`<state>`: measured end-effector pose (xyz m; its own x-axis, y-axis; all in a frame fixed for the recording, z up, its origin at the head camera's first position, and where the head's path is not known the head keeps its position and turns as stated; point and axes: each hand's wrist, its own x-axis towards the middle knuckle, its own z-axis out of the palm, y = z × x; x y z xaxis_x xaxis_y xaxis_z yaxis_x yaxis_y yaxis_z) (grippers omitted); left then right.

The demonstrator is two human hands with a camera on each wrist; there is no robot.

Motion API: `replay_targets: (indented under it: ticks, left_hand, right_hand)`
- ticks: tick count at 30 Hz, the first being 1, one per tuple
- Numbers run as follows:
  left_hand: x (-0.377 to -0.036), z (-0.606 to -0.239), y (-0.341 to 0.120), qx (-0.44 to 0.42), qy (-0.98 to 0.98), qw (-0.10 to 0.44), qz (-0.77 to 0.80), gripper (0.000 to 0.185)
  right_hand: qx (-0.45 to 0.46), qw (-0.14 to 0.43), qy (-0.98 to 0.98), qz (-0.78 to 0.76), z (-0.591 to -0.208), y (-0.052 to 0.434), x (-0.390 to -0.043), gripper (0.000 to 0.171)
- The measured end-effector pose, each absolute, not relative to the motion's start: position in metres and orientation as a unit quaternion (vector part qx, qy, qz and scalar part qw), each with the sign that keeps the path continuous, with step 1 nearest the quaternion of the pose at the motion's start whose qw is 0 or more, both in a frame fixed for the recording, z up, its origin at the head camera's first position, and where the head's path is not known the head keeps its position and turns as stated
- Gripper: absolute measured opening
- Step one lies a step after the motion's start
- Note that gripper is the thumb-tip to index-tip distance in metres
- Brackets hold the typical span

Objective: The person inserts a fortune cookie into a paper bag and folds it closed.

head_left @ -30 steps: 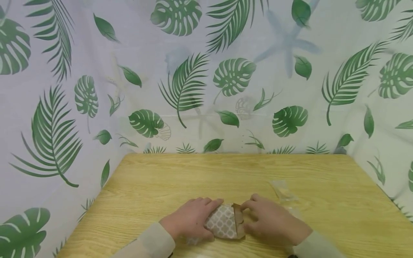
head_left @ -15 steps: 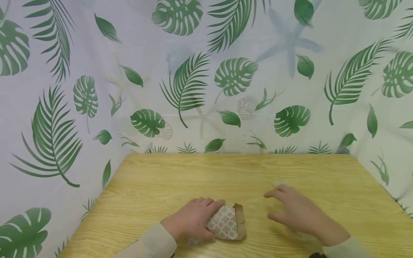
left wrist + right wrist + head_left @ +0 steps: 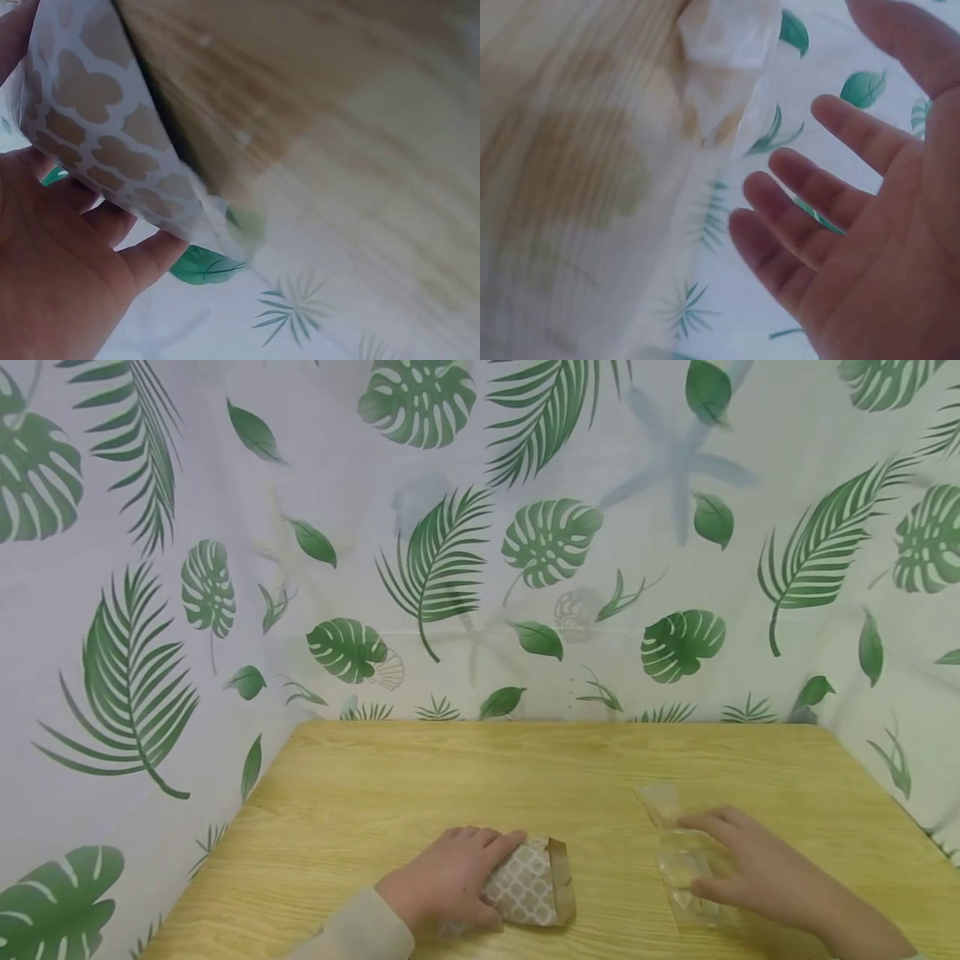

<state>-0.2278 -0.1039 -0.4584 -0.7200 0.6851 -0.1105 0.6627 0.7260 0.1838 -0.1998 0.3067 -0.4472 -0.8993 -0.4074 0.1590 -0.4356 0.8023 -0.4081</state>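
Observation:
My left hand (image 3: 448, 878) grips a small box (image 3: 522, 885) with a beige-and-white lattice pattern, which lies on the table. Its brown end flap (image 3: 562, 883) stands open on the right. The left wrist view shows fingers (image 3: 154, 259) along one side of the patterned box (image 3: 97, 112) and part of the thumb at the other. My right hand (image 3: 768, 870), its fingers spread and loosely bent, hovers at a clear plastic wrapper (image 3: 670, 852). In the right wrist view the palm (image 3: 877, 262) holds nothing and the wrapper (image 3: 724, 45) lies beyond the fingertips. The box's contents are hidden.
The wooden table (image 3: 420, 777) runs back to a white cloth (image 3: 480, 560) printed with green leaves, which also hangs at both sides. A bit of something pale and patterned (image 3: 452, 928) shows beneath the left hand.
My right hand has left the box's open flap and moved right to the plastic wrapper. The left hand has stayed on the box.

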Motion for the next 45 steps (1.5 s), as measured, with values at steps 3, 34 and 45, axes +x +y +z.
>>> replay_targets:
  ticks: [3,34,45]
  left_hand:
    - [-0.225,-0.457,-0.102,0.358,0.927,0.088,0.068,0.103]
    - [-0.218,-0.460,-0.101,0.279,0.934,0.137,0.178,0.106]
    - [-0.223,-0.456,-0.096,0.277,0.931,0.132,0.197,0.107]
  right_hand:
    - [0.221,-0.002,-0.947,0.234,-0.453,0.317,-0.198,0.080]
    - [0.156,-0.137,-0.955,0.213,-0.473,0.319,-0.203,0.087]
    - [0.176,-0.146,-0.954,0.193,-0.462,0.315,-0.207,0.067]
